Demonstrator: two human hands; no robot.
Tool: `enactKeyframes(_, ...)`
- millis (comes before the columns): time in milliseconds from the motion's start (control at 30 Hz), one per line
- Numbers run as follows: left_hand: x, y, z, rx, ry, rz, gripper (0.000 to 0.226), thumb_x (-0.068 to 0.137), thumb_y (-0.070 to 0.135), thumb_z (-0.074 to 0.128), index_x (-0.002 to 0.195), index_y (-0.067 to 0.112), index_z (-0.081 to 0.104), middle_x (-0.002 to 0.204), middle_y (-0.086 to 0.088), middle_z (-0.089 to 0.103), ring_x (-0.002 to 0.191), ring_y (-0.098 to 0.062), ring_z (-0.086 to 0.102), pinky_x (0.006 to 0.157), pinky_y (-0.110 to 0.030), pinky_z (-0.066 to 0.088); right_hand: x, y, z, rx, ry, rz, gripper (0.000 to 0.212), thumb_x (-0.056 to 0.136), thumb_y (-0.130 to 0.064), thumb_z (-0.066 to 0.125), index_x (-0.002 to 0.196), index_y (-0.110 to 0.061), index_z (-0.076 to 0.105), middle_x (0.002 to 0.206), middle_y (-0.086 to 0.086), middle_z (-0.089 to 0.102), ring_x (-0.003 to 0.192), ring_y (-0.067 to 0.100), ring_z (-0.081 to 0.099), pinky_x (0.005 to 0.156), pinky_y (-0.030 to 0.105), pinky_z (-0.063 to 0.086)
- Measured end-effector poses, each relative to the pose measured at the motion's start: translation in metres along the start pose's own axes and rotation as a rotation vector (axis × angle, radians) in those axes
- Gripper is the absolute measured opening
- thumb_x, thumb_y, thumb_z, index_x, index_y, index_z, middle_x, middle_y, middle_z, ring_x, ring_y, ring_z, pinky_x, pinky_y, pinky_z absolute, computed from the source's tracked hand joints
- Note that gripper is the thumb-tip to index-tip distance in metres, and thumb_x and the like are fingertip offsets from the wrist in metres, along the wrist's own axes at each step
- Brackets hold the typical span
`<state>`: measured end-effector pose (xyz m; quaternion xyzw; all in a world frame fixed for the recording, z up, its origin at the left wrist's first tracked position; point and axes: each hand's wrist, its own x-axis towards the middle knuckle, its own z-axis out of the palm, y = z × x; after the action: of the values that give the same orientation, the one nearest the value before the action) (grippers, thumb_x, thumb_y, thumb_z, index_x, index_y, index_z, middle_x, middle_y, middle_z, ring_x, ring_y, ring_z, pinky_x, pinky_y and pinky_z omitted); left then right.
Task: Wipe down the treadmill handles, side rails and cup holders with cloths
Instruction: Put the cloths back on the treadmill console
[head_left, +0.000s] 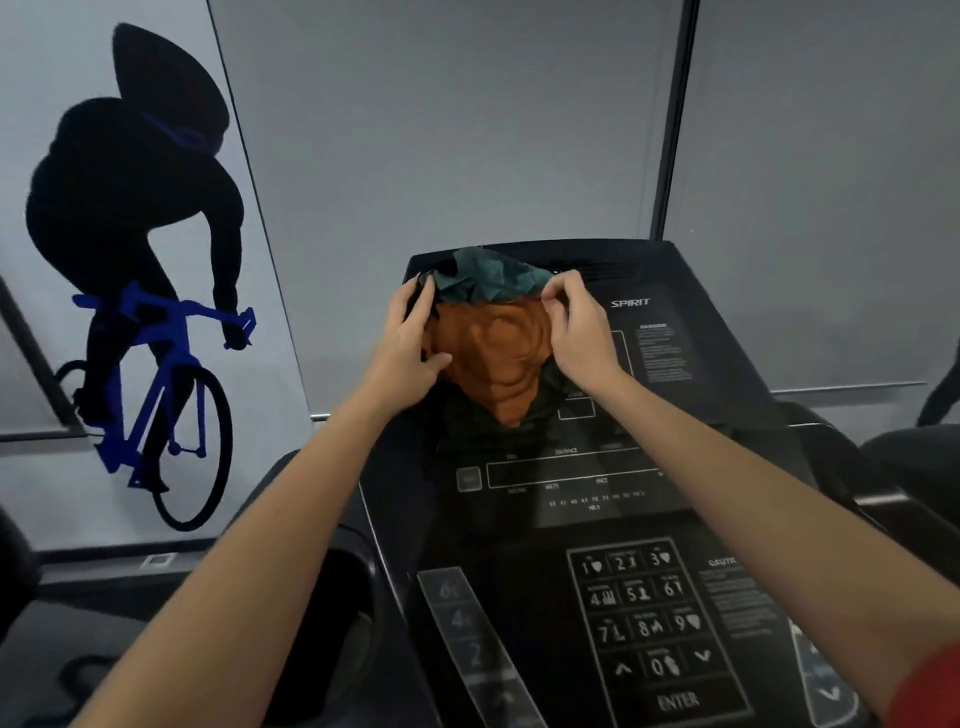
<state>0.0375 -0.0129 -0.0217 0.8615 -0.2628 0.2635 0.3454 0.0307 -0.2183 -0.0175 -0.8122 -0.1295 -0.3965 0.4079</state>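
Observation:
An orange cloth (496, 358) hangs down over the top of the black treadmill console (649, 405), with a dark green cloth (491, 280) bunched above it at the console's upper edge. My left hand (410, 343) grips the orange cloth's left side, fingers curled into the folds. My right hand (576, 327) pinches the cloths at their upper right corner, where green meets orange. The left cup holder (353, 587) is a dark recess beside the console, under my left forearm. Handles and side rails are mostly out of view.
A number keypad (644, 618) and an incline strip (467, 639) fill the console's lower part. A wall poster of a cyclist (145, 291) stands to the left. Another dark machine part (909, 467) sits at the right edge.

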Motion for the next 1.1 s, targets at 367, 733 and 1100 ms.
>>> enactKeyframes(367, -0.008, -0.045, 0.033, 0.335, 0.213, 0.131, 0.062, 0.083, -0.008, 0.049, 0.137, 0.023, 0.046, 0.154, -0.010, 0.023, 0.129, -0.032, 0.036, 0.104, -0.045, 0.031, -0.002, 0.035, 0.018, -0.266, -0.049, -0.003, 0.026, 0.097, -0.021, 0.042, 0.119, -0.012, 0.054, 0.116, 0.008, 0.048, 0.095, 0.024, 0.058, 0.070, 0.032, 0.044)
enactKeyframes(733, -0.037, -0.046, 0.034, 0.545, 0.013, -0.040, 0.059, 0.094, 0.051, 0.016, 0.148, 0.028, 0.017, 0.158, 0.007, 0.009, 0.145, -0.012, 0.005, 0.112, -0.047, -0.010, -0.045, 0.031, 0.014, -0.618, -0.108, -0.151, 0.051, 0.091, -0.042, 0.039, 0.136, -0.018, 0.044, 0.145, 0.008, 0.034, 0.132, 0.022, 0.025, 0.107, 0.040, 0.016)
enactKeyframes(1100, -0.060, -0.022, 0.016, 0.442, -0.129, -0.170, 0.051, 0.100, 0.028, 0.034, 0.148, 0.030, 0.017, 0.159, 0.005, 0.004, 0.146, -0.015, -0.001, 0.114, -0.054, 0.002, -0.060, 0.019, 0.004, -0.527, -0.398, -0.034, 0.048, 0.099, -0.025, 0.039, 0.145, -0.022, 0.027, 0.156, -0.005, 0.017, 0.145, 0.014, 0.008, 0.116, 0.043, 0.005)
